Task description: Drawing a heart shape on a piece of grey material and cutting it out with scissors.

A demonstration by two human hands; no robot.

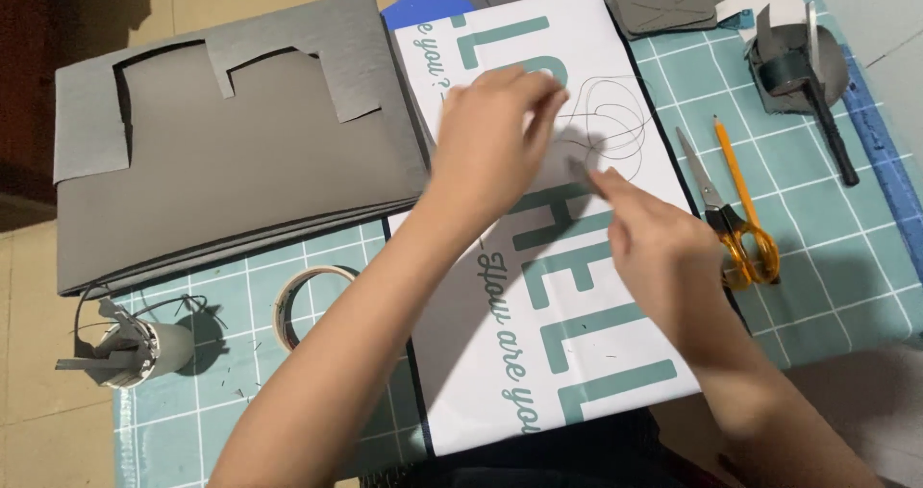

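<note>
my forearms: closest to the lens, both come up from the bottom edge and cross over the white sheet toward its upper half.
white sheet (538, 353): a glossy white sheet with large teal lettering, lying flat on the bench and running from the bottom edge up to the top.
left hand (495, 137): fingers curled and drawn together at the tips, pinching what looks like a small grey piece; it is blurred, so i cannot tell just what it is.
right hand (659, 248): mostly closed, forefinger and thumb stretched up and left, their tips at the same grey piece (575, 166) between my two hands.
thin black wire (615, 123): loose loops of it lie on the white sheet just beyond my fingertips; whether i am touching it i cannot tell.
cutting mat (817, 228): teal with a white grid, covering the bench under everything.
scissors (731, 219): orange-handled, shut, lying on the mat just right of the sheet, near my right hand.
pencil (735, 166): orange, lying beside the scissors, its lower end crossing the handles.
grey foam sheets (231, 151): a stack to the left of the white sheet, the top one with stepped shapes cut out of it.
tape roll (306, 300): a pale ring flat on the mat, below the foam stack and left of my left forearm.
small grey model (130, 349): a white cylinder with grey bits and wire, at the lower left.
grey foam piece (793, 65): a curved dark shape at the upper right, with a black-handled tool (835, 137) lying across it.
</note>
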